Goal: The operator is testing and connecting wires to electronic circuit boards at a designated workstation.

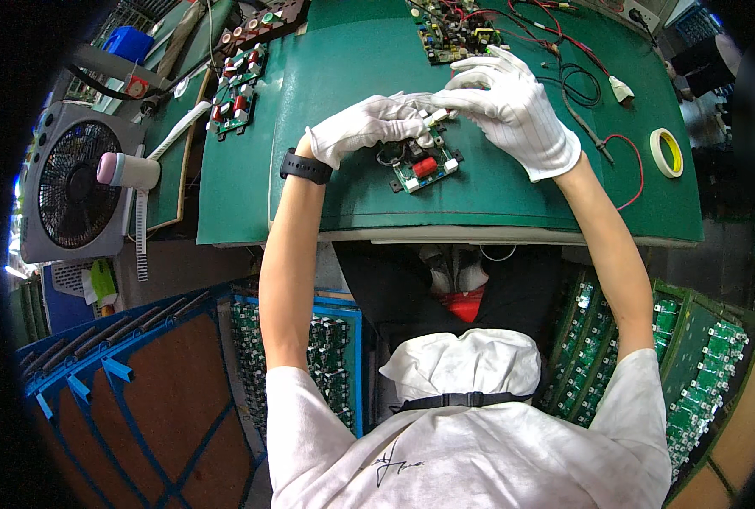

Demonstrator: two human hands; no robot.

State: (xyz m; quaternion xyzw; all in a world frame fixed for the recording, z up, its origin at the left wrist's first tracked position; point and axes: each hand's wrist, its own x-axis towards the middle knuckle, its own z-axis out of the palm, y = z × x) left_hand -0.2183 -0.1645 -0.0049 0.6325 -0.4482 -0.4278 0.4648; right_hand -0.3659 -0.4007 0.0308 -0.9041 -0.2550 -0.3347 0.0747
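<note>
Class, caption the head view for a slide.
Gloved left hand and right hand at a circuit board on a green table.

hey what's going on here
A person in white gloves is busy at a green bench. The left hand and right hand meet over the far end of a small circuit board; what their fingertips hold is too small to tell. A larger board with wires lies beyond.

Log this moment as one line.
left hand: at circuit board, far end; right hand: same end; grips: unclear; circuit board: over green mat; tape roll: at right
</note>
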